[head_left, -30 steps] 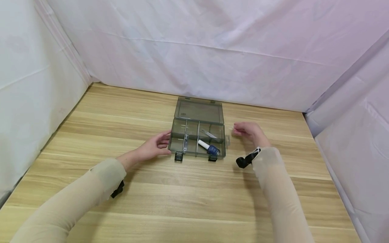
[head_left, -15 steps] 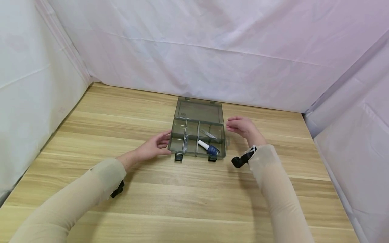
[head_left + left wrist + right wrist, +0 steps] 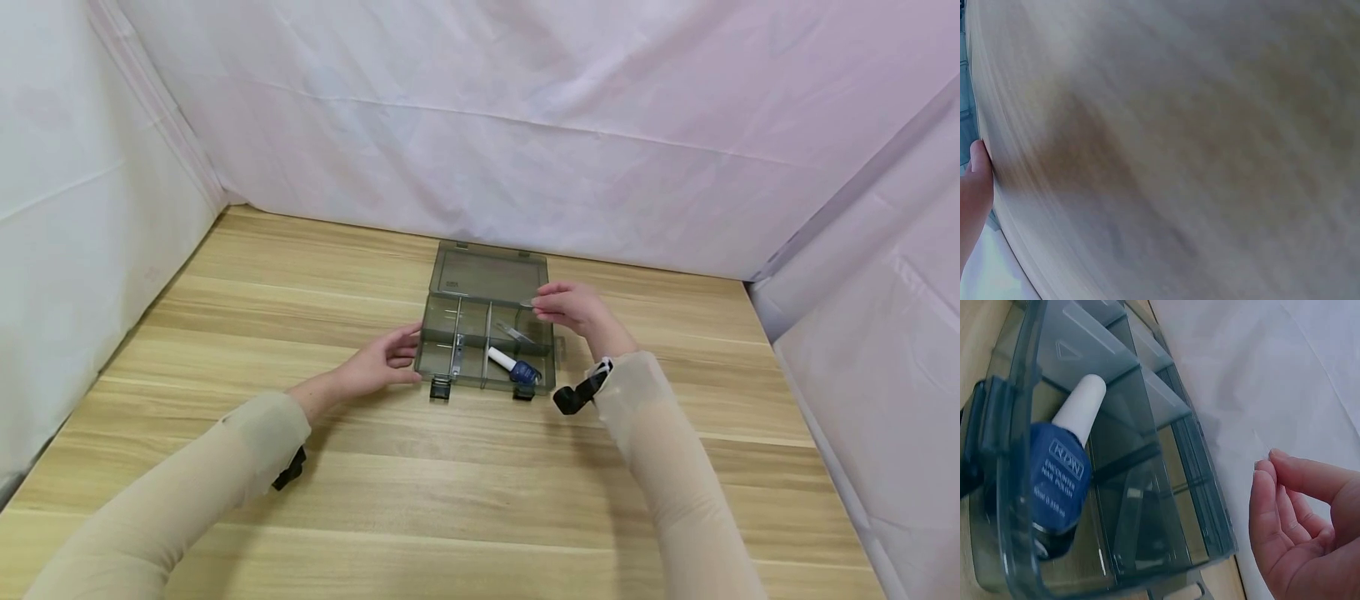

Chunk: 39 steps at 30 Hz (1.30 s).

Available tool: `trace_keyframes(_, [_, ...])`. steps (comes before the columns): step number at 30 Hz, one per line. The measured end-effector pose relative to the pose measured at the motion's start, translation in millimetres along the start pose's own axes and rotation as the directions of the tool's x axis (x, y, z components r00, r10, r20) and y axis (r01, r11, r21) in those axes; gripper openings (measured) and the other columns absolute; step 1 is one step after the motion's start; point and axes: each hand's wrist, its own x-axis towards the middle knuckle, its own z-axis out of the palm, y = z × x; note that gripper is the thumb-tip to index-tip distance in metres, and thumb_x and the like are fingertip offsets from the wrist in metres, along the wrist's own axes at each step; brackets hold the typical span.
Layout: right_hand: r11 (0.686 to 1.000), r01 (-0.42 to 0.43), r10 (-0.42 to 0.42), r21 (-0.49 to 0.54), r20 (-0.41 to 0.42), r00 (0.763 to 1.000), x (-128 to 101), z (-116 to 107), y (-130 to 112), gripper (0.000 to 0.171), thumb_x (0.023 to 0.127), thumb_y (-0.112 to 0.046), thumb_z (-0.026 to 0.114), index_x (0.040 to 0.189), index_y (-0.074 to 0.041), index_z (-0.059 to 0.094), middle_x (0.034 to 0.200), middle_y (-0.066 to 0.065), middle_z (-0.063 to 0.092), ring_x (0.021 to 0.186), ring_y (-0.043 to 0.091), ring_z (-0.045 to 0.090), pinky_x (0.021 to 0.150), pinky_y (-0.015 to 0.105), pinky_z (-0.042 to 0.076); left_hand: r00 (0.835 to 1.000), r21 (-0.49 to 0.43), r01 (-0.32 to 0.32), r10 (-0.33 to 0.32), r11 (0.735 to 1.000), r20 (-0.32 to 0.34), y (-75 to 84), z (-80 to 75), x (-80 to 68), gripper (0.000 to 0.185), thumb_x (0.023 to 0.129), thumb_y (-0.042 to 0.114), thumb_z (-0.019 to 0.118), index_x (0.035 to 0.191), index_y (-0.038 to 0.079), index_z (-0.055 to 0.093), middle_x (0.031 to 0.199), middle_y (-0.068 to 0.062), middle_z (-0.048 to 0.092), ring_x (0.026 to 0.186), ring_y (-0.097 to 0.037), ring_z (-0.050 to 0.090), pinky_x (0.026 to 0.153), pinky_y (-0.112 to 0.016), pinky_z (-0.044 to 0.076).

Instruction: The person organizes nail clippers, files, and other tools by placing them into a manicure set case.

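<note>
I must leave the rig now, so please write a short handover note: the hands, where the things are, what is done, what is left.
The left hand is open, fingers resting against the left wall of the box.
The right hand pinches a thin clear piece above the right rear compartment.
Done: the nail polish bottle lies in the right front compartment.
Left, probably: put the piece in and close the lid.

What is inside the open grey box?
The box holds a blue bottle with a white cap, a flat clear piece and a metal tool. The right hand covers the far right corner.
</note>
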Motion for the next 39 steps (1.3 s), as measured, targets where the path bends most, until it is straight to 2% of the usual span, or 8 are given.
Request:
trace_keyframes(7, [1.0, -0.001, 0.001, -0.011, 0.018, 1.0, 1, 14, -5, 0.044, 0.088, 0.004, 0.057, 0.129, 0.01, 0.041, 0.072, -0.002, 0.064, 0.067, 0.008, 0.064, 0.066, 0.018, 0.058, 1.0, 0.006, -0.019, 0.019, 1.0, 0.004, -0.5, 0.2, -0.1, 0.087, 0.081, 0.0, 0.068, 0.149, 0.002, 0.015, 0.146, -0.028, 0.031, 0.13, -0.042, 0.039, 0.111, -0.045, 0.036])
trace_keyframes(13, [1.0, -0.014, 0.013, 0.012, 0.018, 1.0, 3, 22, -6, 0.047, 0.087, 0.006, 0.057, 0.131, 0.011, 0.04, 0.07, -0.001, 0.064, 0.064, 0.008, 0.064, 0.061, 0.018, 0.058, 1.0, -0.006, -0.007, 0.007, 1.0, 0.003, -0.4, 0.4, 0.1, 0.087, 0.08, -0.001, 0.068, 0.149, 0.004, 0.016, 0.147, -0.026, 0.031, 0.131, -0.04, 0.039, 0.112, -0.043, 0.036])
trace_keyframes(22, [1.0, 0.011, -0.012, 0.021, 0.035, 0.999, 5, 35, -6, 0.046, 0.087, 0.009, 0.056, 0.13, 0.014, 0.04, 0.069, 0.001, 0.063, 0.062, 0.009, 0.064, 0.06, 0.018, 0.058, 1.0, -0.014, -0.013, 0.013, 1.0, 0.009, 1.2, 1.1, 0.5, 0.087, 0.08, -0.002, 0.068, 0.149, 0.004, 0.016, 0.147, -0.026, 0.032, 0.131, -0.039, 0.04, 0.112, -0.043, 0.036])
trace_keyframes(39, [0.998, -0.021, 0.021, -0.058, 0.002, 1.0, 16, 60, -3, 0.038, 0.084, 0.008, 0.061, 0.121, 0.011, 0.051, 0.074, 0.004, 0.062, 0.059, 0.01, 0.063, 0.056, 0.018, 0.057, 1.0, -0.014, -0.012, 0.012, 1.0, 0.005, -0.3, 0.5, 0.2, 0.087, 0.08, -0.001, 0.068, 0.149, 0.004, 0.016, 0.147, -0.026, 0.032, 0.131, -0.039, 0.039, 0.112, -0.043, 0.036])
